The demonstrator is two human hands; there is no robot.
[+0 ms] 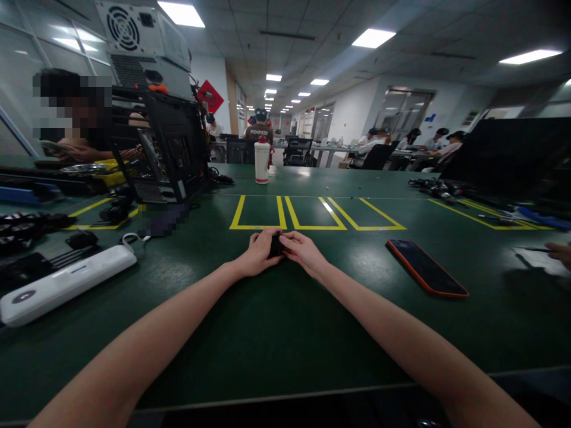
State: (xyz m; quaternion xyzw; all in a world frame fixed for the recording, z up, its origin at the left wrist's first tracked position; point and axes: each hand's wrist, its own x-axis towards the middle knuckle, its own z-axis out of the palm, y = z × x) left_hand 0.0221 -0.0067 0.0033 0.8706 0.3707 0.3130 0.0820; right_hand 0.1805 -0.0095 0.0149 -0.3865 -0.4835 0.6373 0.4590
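A small black object (pixel 276 244) is at the centre of the frame, just below the yellow tape outlines (pixel 257 227) and mostly hidden by the hands; what it is cannot be told. The left hand (pixel 262 254) wraps it from the left, its fingers bent over the top and lying close together. The right hand (pixel 306 252) meets it from the right, thumb and forefinger pinching its edge, the other fingers curled beneath and partly hidden. The fingertips of both hands nearly meet over the object, and the forearms reach in from the lower left and lower right corners.

Both hands are low over the green table (pixel 285 333). Right of them, a phone (pixel 427 268) with an orange edge lies flat and slanted, well apart from the right hand. At the left edge, a long white power strip (pixel 69 285) lies at a slant, with dark cables and parts beside it. Above the hands, past the tape, a white cup (pixel 262 160) with a red top stands upright.

In the upper left, an open black computer case (pixel 172 142) stands on the table with a metal power supply (pixel 143 38) above it. A person (pixel 84 119) sits behind it at far left. A large black panel (pixel 517 157) fills the right side, and part of another person's hand (pixel 559 254) shows at the right edge near a white item (pixel 539 260).
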